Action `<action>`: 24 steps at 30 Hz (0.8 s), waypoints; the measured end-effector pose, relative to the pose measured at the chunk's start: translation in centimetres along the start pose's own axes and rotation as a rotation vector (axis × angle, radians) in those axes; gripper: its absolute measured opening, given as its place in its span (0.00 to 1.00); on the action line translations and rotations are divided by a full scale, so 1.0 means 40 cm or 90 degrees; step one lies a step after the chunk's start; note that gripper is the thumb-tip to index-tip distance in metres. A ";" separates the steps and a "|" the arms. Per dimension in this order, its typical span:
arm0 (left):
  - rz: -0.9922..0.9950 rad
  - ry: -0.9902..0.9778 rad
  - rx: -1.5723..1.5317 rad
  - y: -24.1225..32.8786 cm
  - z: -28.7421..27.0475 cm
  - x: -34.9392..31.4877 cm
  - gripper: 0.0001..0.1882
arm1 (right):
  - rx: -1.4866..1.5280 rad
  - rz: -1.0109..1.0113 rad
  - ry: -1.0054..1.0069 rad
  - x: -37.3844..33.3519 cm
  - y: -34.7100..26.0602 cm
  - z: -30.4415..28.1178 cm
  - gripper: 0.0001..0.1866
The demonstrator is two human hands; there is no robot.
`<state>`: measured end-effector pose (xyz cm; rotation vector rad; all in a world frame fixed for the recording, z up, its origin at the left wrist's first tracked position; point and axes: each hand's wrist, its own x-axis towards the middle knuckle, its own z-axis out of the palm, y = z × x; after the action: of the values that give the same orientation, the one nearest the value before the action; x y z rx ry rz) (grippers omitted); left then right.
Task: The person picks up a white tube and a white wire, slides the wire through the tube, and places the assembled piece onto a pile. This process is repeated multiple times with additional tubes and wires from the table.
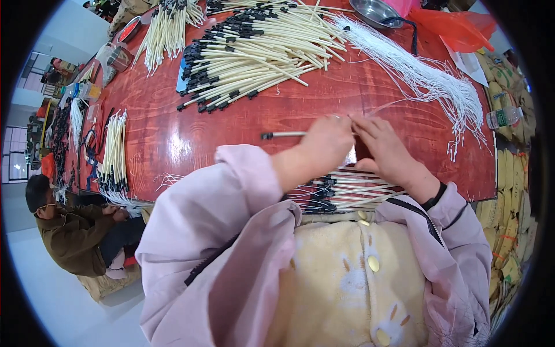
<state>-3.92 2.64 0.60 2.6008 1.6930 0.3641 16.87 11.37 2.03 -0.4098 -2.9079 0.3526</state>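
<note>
My left hand (329, 141) is closed around a pale stick (287, 134), whose black end piece (266, 136) sticks out to the left. The stick's other end is hidden by my fingers. My right hand (384, 144) meets it fingertip to fingertip. Its fingers are bent together while the thumb stands lower, and what they pinch is too small to make out. A faint blurred strand (387, 106) runs from near these fingertips toward a bundle of white strings (430, 81). Below my hands, sticks with black ends (326, 194) lie along the near table edge.
A large heap of black-ended sticks (260, 49) covers the far middle of the red table (231, 136). Farther right are a metal bowl (376, 11) and a red plastic bag (457, 26). A plastic bottle (504, 118) lies at the right edge. A person (75, 225) sits at left.
</note>
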 end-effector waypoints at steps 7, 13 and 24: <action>-0.187 -0.009 -0.010 0.054 -0.145 -0.092 0.22 | -0.037 0.006 0.078 -0.004 0.053 -0.013 0.39; -0.394 0.015 -0.115 -0.023 -0.185 -0.287 0.17 | -0.008 -0.069 0.071 0.042 0.038 0.017 0.24; -0.304 0.051 -0.091 -0.035 -0.119 -0.306 0.05 | -0.096 -0.101 0.141 0.075 0.018 0.031 0.06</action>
<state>-10.85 -8.39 2.76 2.0207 2.1413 0.5465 13.94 12.69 1.08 -0.2217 -2.7345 0.0589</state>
